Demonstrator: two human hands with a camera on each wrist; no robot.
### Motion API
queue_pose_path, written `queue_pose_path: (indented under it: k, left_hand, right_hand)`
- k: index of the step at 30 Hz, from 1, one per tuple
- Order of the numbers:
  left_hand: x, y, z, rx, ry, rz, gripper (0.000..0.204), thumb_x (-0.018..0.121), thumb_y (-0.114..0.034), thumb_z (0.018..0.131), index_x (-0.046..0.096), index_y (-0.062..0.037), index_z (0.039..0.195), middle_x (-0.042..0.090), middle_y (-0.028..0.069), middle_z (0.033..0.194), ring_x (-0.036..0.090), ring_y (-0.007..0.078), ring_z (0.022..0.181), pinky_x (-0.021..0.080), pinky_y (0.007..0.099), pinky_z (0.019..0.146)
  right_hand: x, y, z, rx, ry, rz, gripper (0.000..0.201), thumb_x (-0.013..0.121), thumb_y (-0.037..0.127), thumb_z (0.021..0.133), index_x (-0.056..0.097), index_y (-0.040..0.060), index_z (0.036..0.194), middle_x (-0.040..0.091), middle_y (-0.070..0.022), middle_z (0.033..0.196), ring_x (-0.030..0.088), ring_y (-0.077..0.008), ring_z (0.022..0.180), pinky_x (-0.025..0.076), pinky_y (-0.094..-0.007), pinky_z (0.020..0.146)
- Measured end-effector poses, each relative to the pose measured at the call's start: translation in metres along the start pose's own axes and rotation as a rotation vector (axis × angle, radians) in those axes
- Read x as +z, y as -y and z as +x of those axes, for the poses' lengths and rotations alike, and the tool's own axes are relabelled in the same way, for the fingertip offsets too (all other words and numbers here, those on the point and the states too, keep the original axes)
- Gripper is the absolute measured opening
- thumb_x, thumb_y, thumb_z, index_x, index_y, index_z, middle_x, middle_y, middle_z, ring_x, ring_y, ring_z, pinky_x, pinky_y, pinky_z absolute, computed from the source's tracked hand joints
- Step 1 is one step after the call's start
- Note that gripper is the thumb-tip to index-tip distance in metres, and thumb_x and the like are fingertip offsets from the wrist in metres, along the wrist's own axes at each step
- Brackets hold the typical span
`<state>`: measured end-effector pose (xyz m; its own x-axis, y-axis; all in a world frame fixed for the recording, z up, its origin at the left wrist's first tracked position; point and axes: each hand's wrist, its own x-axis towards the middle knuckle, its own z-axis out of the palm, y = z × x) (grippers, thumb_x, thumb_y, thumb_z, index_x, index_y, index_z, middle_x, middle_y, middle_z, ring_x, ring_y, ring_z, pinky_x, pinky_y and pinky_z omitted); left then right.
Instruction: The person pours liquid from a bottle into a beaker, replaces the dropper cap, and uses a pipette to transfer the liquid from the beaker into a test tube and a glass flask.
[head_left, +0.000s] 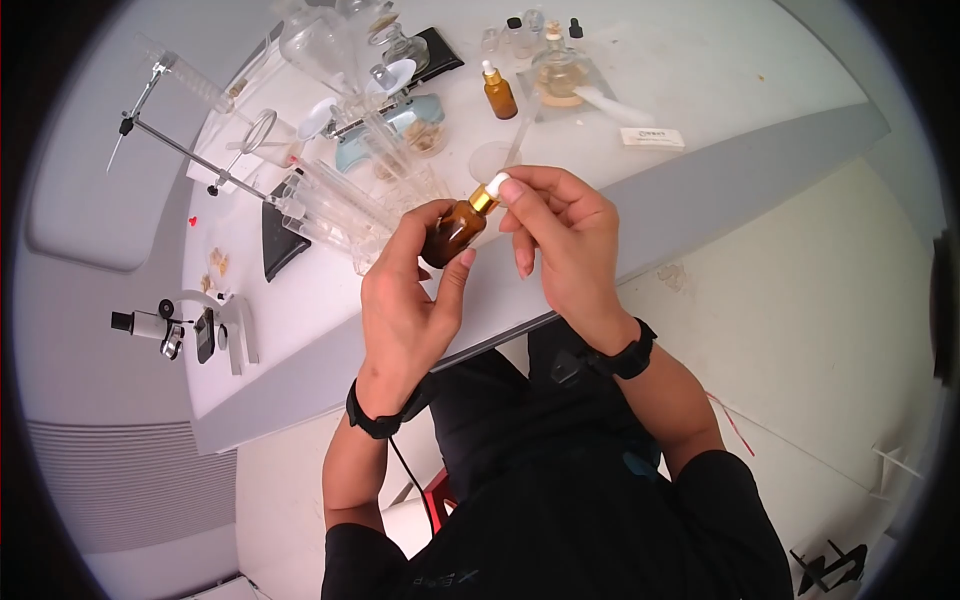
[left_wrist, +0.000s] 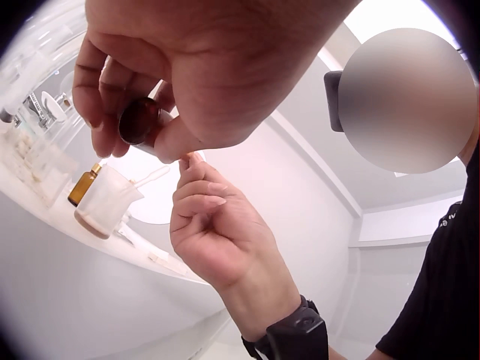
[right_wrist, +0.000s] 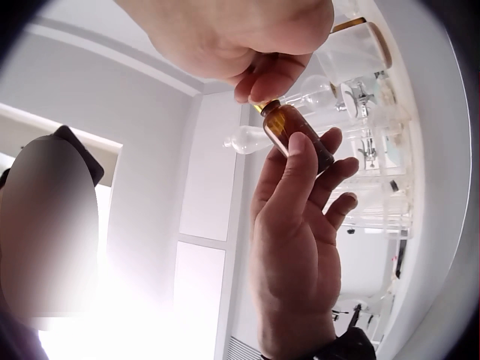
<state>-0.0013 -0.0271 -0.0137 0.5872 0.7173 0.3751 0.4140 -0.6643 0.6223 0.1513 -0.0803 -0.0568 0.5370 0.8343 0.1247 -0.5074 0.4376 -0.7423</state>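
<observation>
An amber glass dropper bottle (head_left: 455, 236) with a gold collar is held tilted above the table's front edge. My left hand (head_left: 402, 293) grips its body between thumb and fingers. At the top, my right hand (head_left: 575, 240) pinches the white rubber bulb (head_left: 497, 185) between thumb and forefinger. The round base of the bottle (left_wrist: 140, 121) faces the camera in the left wrist view. In the right wrist view the amber body (right_wrist: 289, 127) shows between the two hands, with the bulb hidden behind the right fingers.
A second amber dropper bottle (head_left: 499, 95) stands farther back, near a glass burner bottle (head_left: 556, 70) and a small white box (head_left: 652, 138). Glass tubes and cylinders (head_left: 335, 205), a blue balance (head_left: 360, 150) and a clamp stand (head_left: 175, 150) crowd the left. A microscope (head_left: 215, 330) stands at the near left.
</observation>
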Motion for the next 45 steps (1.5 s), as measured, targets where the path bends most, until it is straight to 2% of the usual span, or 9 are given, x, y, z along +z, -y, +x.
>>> queue_pose_path:
  k: [8, 16, 22, 29, 32, 34, 36, 38, 45]
  left_hand:
    - [0.006, 0.006, -0.004, 0.013, 0.002, -0.042, 0.039, 0.074, -0.003, 0.085, 0.058, -0.005, 0.12, 0.073, 0.0118, 0.103, 0.07, 0.0213, 0.09, 0.053, 0.0317, 0.074]
    - [0.005, 0.008, -0.006, 0.046, -0.003, -0.054, 0.038, 0.074, -0.001, 0.084, 0.058, -0.0048, 0.119, 0.074, 0.0114, 0.107, 0.071, 0.022, 0.095, 0.052, 0.032, 0.077]
    - [0.003, 0.01, -0.009, 0.052, -0.008, -0.049, 0.038, 0.074, -0.001, 0.084, 0.058, -0.0049, 0.118, 0.073, 0.01, 0.109, 0.072, 0.0214, 0.096, 0.052, 0.0312, 0.078]
    - [-0.002, 0.01, -0.015, 0.028, 0.017, -0.14, 0.039, 0.077, -0.003, 0.083, 0.059, -0.0041, 0.117, 0.073, 0.01, 0.105, 0.071, 0.0196, 0.092, 0.052, 0.0309, 0.077]
    - [-0.005, 0.006, -0.019, -0.005, 0.019, -0.208, 0.04, 0.078, -0.004, 0.082, 0.06, -0.0034, 0.117, 0.072, 0.0096, 0.1, 0.069, 0.0187, 0.085, 0.052, 0.0309, 0.075]
    - [-0.007, 0.006, -0.022, 0.0, 0.009, -0.206, 0.039, 0.078, -0.004, 0.081, 0.061, -0.0032, 0.116, 0.072, 0.0093, 0.098, 0.068, 0.0188, 0.082, 0.052, 0.0309, 0.075]
    - [-0.01, 0.005, -0.025, 0.008, -0.003, -0.207, 0.039, 0.079, -0.005, 0.081, 0.062, -0.003, 0.115, 0.072, 0.0089, 0.097, 0.066, 0.0188, 0.08, 0.052, 0.0309, 0.074]
    - [-0.015, 0.004, -0.028, 0.018, 0.045, -0.22, 0.037, 0.077, -0.005, 0.082, 0.06, -0.0015, 0.115, 0.071, 0.0128, 0.094, 0.07, 0.0263, 0.083, 0.054, 0.0339, 0.074]
    - [-0.019, 0.004, -0.041, -0.023, 0.076, -0.356, 0.038, 0.079, -0.008, 0.081, 0.063, -0.001, 0.115, 0.072, 0.013, 0.088, 0.064, 0.0233, 0.07, 0.053, 0.032, 0.07]
  right_hand:
    - [0.007, 0.004, -0.016, -0.148, 0.022, -0.235, 0.014, 0.069, 0.007, 0.094, 0.07, -0.0015, 0.105, 0.069, -0.0044, 0.074, 0.053, -0.0025, 0.051, 0.04, -0.0184, 0.044]
    - [0.005, 0.007, -0.025, -0.315, 0.084, -0.423, 0.01, 0.069, 0.004, 0.093, 0.07, -0.0006, 0.102, 0.071, -0.0024, 0.073, 0.056, -0.0016, 0.054, 0.04, -0.0173, 0.046]
    - [0.003, 0.009, -0.029, -0.338, 0.095, -0.483, 0.009, 0.069, 0.002, 0.092, 0.071, -0.0008, 0.1, 0.071, -0.0023, 0.073, 0.056, -0.0016, 0.053, 0.041, -0.0175, 0.047]
    - [0.006, 0.021, -0.025, -0.243, 0.108, -0.521, 0.014, 0.072, 0.002, 0.089, 0.071, -0.0002, 0.103, 0.07, -0.0014, 0.072, 0.055, -0.0013, 0.055, 0.04, -0.0166, 0.049]
    - [0.008, 0.031, -0.017, -0.205, 0.193, -0.584, 0.017, 0.074, 0.004, 0.088, 0.072, -0.0001, 0.105, 0.07, -0.0005, 0.075, 0.052, -0.0006, 0.056, 0.038, -0.0169, 0.051]
    - [0.008, 0.034, -0.011, -0.226, 0.354, -0.67, 0.016, 0.076, 0.005, 0.087, 0.072, 0.0006, 0.102, 0.07, 0.0, 0.078, 0.048, -0.001, 0.056, 0.036, -0.0181, 0.051]
    - [0.01, 0.043, -0.01, -0.213, 0.381, -0.756, 0.015, 0.077, 0.006, 0.086, 0.073, 0.0008, 0.1, 0.069, -0.0001, 0.078, 0.047, -0.0016, 0.055, 0.036, -0.0191, 0.051]
    - [0.014, 0.051, -0.01, -0.201, 0.409, -0.841, 0.014, 0.078, 0.007, 0.085, 0.073, 0.0011, 0.097, 0.069, -0.0002, 0.078, 0.047, -0.0023, 0.055, 0.036, -0.0202, 0.05]
    - [0.026, 0.07, -0.015, -0.131, 0.536, -0.989, 0.012, 0.074, 0.004, 0.088, 0.069, 0.0007, 0.099, 0.064, -0.0007, 0.076, 0.051, -0.0029, 0.055, 0.038, -0.0194, 0.05]
